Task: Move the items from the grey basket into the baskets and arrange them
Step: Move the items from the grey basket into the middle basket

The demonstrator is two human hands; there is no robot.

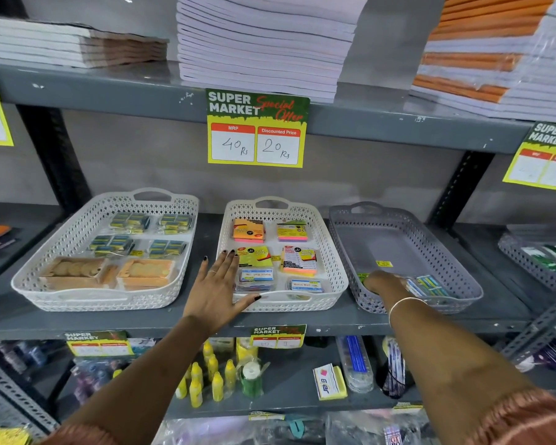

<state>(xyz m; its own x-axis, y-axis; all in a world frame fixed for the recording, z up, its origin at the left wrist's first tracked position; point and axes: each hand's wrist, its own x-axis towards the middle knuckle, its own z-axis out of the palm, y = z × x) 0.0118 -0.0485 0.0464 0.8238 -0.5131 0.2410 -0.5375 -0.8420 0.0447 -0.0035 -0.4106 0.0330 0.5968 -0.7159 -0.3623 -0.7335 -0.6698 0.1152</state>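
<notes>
The grey basket (456, 264) stands at the right of the middle shelf. Inside, near its front, lie a blue-green packet (430, 285) and a small yellow sticker (384, 264). My right hand (384, 282) reaches into its front left corner with fingers curled over a green item; whether it grips it I cannot tell. My left hand (220, 285) lies flat, fingers spread, against the front left corner of the middle white basket (333, 248), which holds sticky-note pads and clear boxes. The left white basket (61, 239) holds blue-yellow packs and wooden sets.
A grey upper shelf edge with a yellow price tag (256, 130) hangs above the baskets. Notebook stacks (260, 43) sit on top. Another grey basket (533, 261) stands at the far right. Below are yellow bottles (206, 377), an eraser pack (329, 380) and bagged goods.
</notes>
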